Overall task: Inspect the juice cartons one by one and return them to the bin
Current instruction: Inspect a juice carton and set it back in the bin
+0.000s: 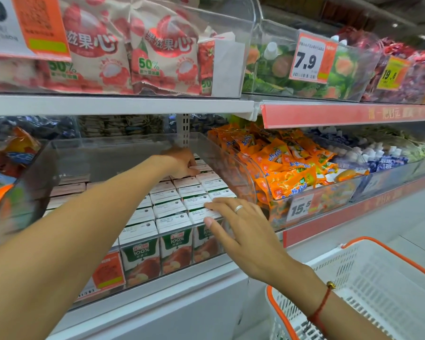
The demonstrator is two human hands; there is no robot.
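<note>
Item: juice cartons, packed upright in tight rows inside a clear bin on the middle shelf, tops white, green fronts pressed to the bin's front wall.

Left hand: reached deep to the back rows, toward 12 o'clock of the bin, fingers curled down onto a carton top there. Judged to be taking or seating a rear carton; the fingertips are hidden behind the hand, so how firm the hold is cannot be told.

Right hand: at the bin's front corner, about 4 o'clock, fingers straight and spread flat on the front cartons' tops, holding nothing (probably steadying the row).

Adjacent: orange snack packets at 3 o'clock; a white basket at 5 o'clock.

Obscured: left rows lie behind the left forearm; carton-top print is too small to read.
</note>
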